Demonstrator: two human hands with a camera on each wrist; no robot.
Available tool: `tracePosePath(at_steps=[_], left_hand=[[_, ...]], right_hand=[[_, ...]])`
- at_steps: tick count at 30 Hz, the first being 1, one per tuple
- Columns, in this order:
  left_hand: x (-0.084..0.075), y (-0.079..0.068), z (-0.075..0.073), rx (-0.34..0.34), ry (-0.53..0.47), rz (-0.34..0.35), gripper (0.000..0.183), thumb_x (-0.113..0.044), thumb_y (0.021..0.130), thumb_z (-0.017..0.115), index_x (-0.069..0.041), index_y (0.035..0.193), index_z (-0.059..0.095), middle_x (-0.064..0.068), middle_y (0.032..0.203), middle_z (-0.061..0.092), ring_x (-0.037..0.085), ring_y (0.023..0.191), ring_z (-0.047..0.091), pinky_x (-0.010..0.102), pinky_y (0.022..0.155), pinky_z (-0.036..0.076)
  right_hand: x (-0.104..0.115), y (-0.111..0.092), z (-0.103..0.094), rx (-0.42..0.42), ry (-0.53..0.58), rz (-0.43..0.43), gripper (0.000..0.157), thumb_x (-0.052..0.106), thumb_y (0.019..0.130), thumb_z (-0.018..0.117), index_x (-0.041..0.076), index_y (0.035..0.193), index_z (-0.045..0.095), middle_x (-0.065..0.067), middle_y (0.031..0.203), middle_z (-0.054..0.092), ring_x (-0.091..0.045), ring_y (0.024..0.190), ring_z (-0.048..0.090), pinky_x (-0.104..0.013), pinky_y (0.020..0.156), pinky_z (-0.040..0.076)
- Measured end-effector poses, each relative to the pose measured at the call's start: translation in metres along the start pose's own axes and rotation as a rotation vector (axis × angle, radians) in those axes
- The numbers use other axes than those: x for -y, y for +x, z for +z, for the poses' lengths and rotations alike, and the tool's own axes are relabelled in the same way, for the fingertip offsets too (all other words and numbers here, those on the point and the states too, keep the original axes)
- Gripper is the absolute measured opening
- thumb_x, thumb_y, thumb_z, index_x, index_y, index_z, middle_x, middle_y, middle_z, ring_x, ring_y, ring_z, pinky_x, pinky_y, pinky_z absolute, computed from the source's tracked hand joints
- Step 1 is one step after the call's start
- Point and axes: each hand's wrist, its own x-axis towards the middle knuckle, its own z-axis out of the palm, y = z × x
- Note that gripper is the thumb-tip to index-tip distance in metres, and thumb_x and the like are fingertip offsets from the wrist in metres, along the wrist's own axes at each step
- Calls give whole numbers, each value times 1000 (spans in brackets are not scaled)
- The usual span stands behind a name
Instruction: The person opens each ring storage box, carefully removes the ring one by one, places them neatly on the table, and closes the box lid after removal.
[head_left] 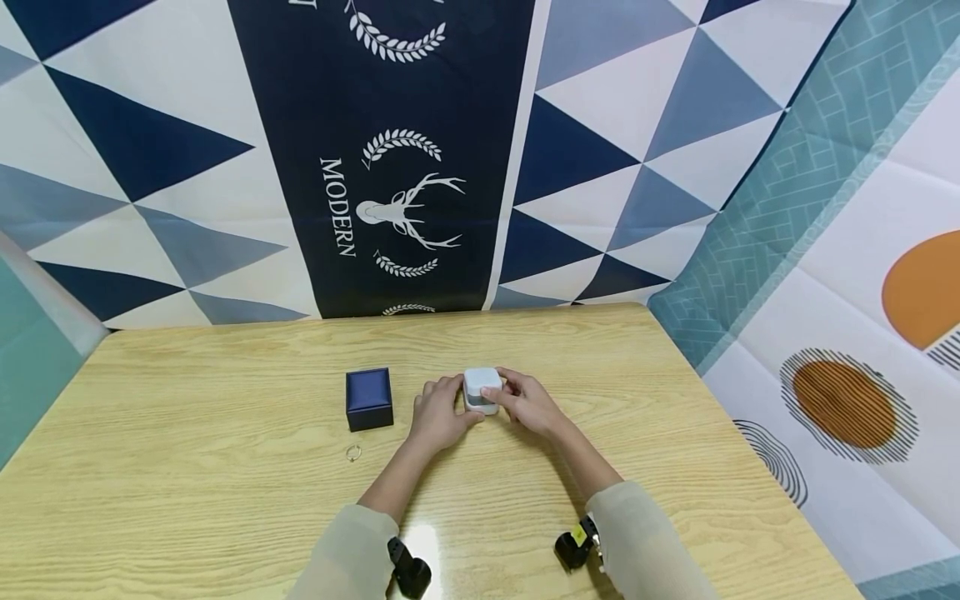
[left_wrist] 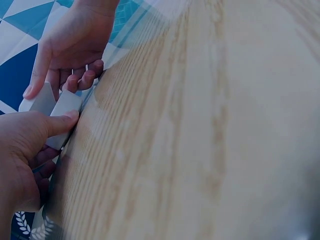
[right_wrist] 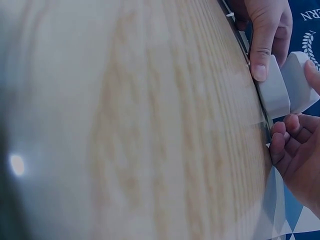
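Note:
In the head view a small white box [head_left: 480,379] with rounded corners stands on the table, a greyish band between its lid and base. My left hand [head_left: 437,414] grips the base from the left, with the thumb on its near side. From the right, my right hand [head_left: 531,406] holds the lid, thumb against its front. Both wrist views show a wedge-shaped gap between lid [right_wrist: 301,82] and base [right_wrist: 274,90], so the lid is tilted up. Whatever lies inside the box is hidden.
A dark navy square box [head_left: 369,400] with a blue top stands left of the left hand. Just in front of it lies a small thin ring [head_left: 353,452]. The wooden table [head_left: 225,500] ends at a patterned cloth [head_left: 405,208] behind.

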Motion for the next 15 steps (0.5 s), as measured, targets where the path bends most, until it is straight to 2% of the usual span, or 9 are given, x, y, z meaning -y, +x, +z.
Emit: tracePosePath(at_steps=[10,15], left_hand=[[0,1,1,-5,-6,0,69,-35,79,73,-5,136,47,10,130,55,27,110,44,40,86,34],[0,0,1,-10,-5,0,69,-35,79,73,-6,135,48,10,130,55,26,110,45,40,87,34]], right_hand=[[-2,1,-1,17,12,-6,69,38,91,58,0,143,34,-6,73,52,-13,51,42,-24,46,34],[12,-6,-3,37,13,1,66,31,93,57,-5,142,32,-9,73,52,-14,51,43,-23,47,34]])
